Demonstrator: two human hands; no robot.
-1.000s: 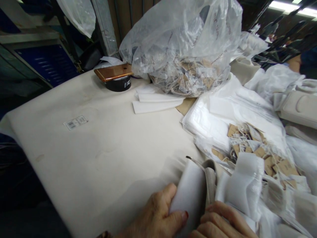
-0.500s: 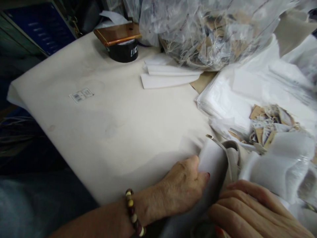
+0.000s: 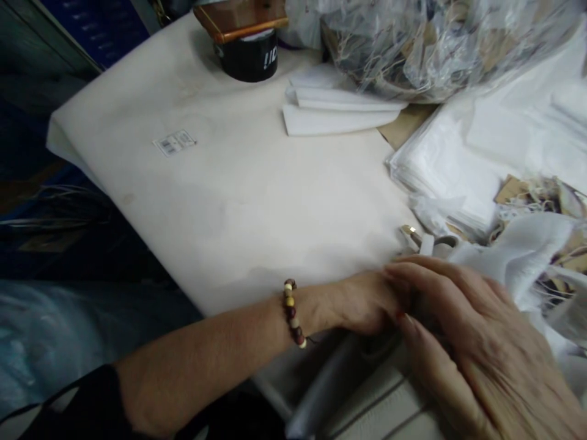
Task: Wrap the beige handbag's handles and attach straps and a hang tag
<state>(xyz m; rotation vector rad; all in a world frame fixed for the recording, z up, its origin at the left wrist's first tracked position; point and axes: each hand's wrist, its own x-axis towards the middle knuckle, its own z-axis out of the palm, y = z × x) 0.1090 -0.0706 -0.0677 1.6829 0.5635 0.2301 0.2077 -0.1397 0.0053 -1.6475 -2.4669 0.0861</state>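
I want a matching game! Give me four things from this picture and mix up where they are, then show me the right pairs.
Things
1. bead bracelet
2. barcode label
3. black round thing with white letters
4. right hand

Places
A. under the shiny orange-brown slab
B. around the left wrist
C. in front of part of the left hand
D. flat on the cream surface

Right pairs: 1-B, 2-D, 3-A, 4-C
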